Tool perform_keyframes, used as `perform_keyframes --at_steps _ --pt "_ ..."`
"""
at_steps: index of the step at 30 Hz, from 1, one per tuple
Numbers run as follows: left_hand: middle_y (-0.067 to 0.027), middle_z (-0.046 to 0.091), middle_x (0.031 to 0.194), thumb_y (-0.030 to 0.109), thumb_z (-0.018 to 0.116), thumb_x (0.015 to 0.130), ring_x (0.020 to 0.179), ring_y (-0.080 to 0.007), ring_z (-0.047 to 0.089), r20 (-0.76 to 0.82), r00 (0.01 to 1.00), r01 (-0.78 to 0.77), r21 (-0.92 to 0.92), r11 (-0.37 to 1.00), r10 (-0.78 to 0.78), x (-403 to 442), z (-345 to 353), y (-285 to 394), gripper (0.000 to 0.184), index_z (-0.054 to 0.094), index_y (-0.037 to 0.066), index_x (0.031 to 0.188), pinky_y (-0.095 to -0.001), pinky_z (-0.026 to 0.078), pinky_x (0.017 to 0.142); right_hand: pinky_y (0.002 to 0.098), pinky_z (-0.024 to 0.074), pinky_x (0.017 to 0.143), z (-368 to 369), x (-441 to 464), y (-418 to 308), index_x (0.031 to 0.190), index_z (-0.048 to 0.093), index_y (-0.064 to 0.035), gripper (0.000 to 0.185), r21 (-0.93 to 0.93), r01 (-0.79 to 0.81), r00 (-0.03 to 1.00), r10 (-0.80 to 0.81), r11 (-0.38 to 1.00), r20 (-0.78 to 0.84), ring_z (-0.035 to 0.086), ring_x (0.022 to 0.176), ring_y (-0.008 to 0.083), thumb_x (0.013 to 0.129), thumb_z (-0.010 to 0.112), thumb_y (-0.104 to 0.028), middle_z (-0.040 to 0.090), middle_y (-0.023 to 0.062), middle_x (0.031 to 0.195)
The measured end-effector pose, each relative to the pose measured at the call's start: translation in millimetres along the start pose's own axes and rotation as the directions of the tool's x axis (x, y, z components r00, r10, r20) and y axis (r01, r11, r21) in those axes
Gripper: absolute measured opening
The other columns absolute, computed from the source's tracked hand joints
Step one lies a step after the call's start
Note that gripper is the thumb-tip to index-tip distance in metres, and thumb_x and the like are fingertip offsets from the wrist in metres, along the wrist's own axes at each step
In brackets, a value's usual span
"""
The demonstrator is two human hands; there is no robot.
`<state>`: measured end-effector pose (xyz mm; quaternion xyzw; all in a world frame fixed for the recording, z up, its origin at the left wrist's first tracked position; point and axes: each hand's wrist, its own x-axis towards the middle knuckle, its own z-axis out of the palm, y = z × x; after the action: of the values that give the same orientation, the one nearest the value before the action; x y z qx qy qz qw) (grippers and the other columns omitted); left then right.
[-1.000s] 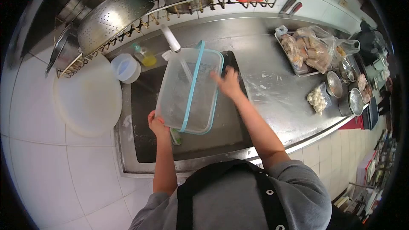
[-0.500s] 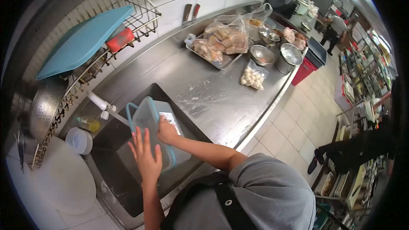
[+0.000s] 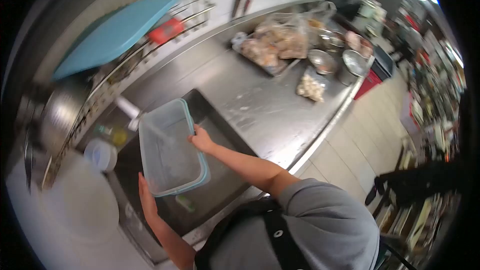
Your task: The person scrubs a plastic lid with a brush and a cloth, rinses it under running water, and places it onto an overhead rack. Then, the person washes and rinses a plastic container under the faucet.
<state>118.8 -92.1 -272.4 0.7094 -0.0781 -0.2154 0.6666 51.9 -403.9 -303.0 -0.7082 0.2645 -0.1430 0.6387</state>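
Observation:
A clear plastic container (image 3: 170, 155) with a teal rim is held over the dark sink basin (image 3: 227, 140), its open mouth turned toward me. My right hand (image 3: 201, 140) grips its right-hand rim, thumb and fingers closed around the edge. At the lower left corner, my left hand (image 3: 146, 197) is open, fingers straight and together, beside the container's side; whether the palm touches is unclear. A small green item (image 3: 185, 202) lies in the basin below the container. Just behind the container's upper left corner is a white faucet (image 3: 129, 107).
A white tub (image 3: 101, 155) and round white board (image 3: 82, 200) stand left. Above them, a wire rack (image 3: 197, 16) carries a blue lid (image 3: 120, 32). Bagged meat (image 3: 277, 40) on a tray, metal bowls (image 3: 322, 61) and a bag of white balls (image 3: 311, 87) sit on the steel counter.
The container has turned from its side so that its open mouth faces me. My left hand has moved down and left to its corner; the right still holds the rim.

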Motion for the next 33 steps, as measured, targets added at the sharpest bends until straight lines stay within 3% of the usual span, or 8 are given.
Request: perform_keyframes --at_steps 2,6,10,13,15,21,27,33 --pt "-0.0118 0.050 0.140 0.035 0.055 0.097 0.122 -0.0219 0.052 -0.173 0.971 0.202 0.230 0.952 -0.164 -18 -16 13 0.059 0.040 0.007 0.146 -0.0333 0.040 0.101 0.0375 0.0471 0.089 24 -17 5 0.127 0.052 0.0057 0.050 0.096 -0.063 0.981 0.044 0.993 0.191 0.063 0.100 0.0265 0.081 0.061 -0.011 0.066 0.0182 0.108" --pt "-0.0115 0.068 0.106 0.010 0.060 0.085 0.095 -0.0212 0.064 -0.069 0.990 0.142 0.341 0.929 -0.126 -43 -9 -27 0.035 0.062 -0.001 0.117 -0.0335 0.048 0.081 0.0347 0.0471 0.086 -2 -53 26 0.124 0.056 0.0046 0.046 -0.017 -0.213 0.917 0.205 0.977 0.343 0.061 0.096 0.0208 0.081 0.059 -0.008 0.065 0.0124 0.106" --pt "-0.0115 0.063 0.081 0.022 0.064 0.087 0.077 -0.0208 0.062 -0.128 0.977 -0.029 0.714 0.700 0.170 -11 59 -65 0.037 0.061 -0.003 0.114 -0.0341 0.049 0.070 0.0363 0.0479 0.083 -66 -41 24 0.115 0.061 0.0061 0.040 -0.001 -0.085 0.973 0.083 0.996 0.216 0.063 0.091 0.0248 0.078 0.058 -0.009 0.067 0.0180 0.100" --pt "-0.0078 0.060 0.082 0.042 0.060 0.093 0.075 -0.0173 0.059 -0.191 0.973 -0.003 0.539 0.843 0.126 6 86 -8 0.048 0.061 -0.001 0.116 -0.0326 0.048 0.069 0.0353 0.0481 0.081 -97 -39 -46 0.114 0.061 0.0052 0.040 -0.141 0.092 0.988 -0.073 0.986 0.134 0.062 0.089 0.0235 0.077 0.059 -0.010 0.067 0.0164 0.098" --pt "-0.0052 0.060 0.093 0.058 0.048 0.095 0.081 -0.0127 0.056 0.077 0.992 0.081 0.198 0.977 -0.098 20 71 40 0.063 0.059 0.002 0.120 -0.0287 0.046 0.072 0.0350 0.0479 0.081 -108 -28 -67 0.115 0.061 0.0040 0.042 -0.184 0.120 0.989 -0.101 0.976 0.108 0.062 0.089 0.0230 0.077 0.059 -0.013 0.066 0.0150 0.097" --pt "-0.0206 0.050 0.136 0.057 0.043 0.097 0.124 -0.0279 0.051 0.009 1.000 0.027 -0.103 0.994 -0.027 173 18 29 0.073 0.037 0.003 0.145 -0.0383 0.045 0.101 0.0344 0.0475 0.083 -190 -3 -92 0.121 0.060 0.0011 0.047 -0.100 0.012 1.000 -0.011 0.995 0.003 0.061 0.090 0.0215 0.078 0.061 -0.017 0.065 0.0113 0.099" --pt "-0.0163 0.048 0.134 0.056 0.051 0.094 0.116 -0.0285 0.053 -0.158 0.943 0.278 -0.119 0.953 -0.294 322 -1 -27 0.066 0.030 0.027 0.149 -0.0412 0.046 0.097 0.0336 0.0484 0.086 -242 36 -82 0.123 0.059 0.0020 0.050 0.005 -0.090 0.995 0.090 0.996 -0.033 0.062 0.095 0.0208 0.080 0.067 -0.022 0.065 0.0139 0.106" --pt "-0.0073 0.058 0.117 0.031 0.056 0.098 0.104 -0.0222 0.059 -0.118 0.981 0.114 -0.306 0.945 -0.157 348 -15 -44 0.034 0.048 0.018 0.129 -0.0371 0.051 0.087 0.0418 0.0469 0.093 -276 63 -84 0.130 0.054 0.0017 0.072 -0.731 -0.009 0.976 -0.154 0.683 -0.156 0.061 0.109 0.0337 0.079 0.075 -0.046 0.063 0.0249 0.116"
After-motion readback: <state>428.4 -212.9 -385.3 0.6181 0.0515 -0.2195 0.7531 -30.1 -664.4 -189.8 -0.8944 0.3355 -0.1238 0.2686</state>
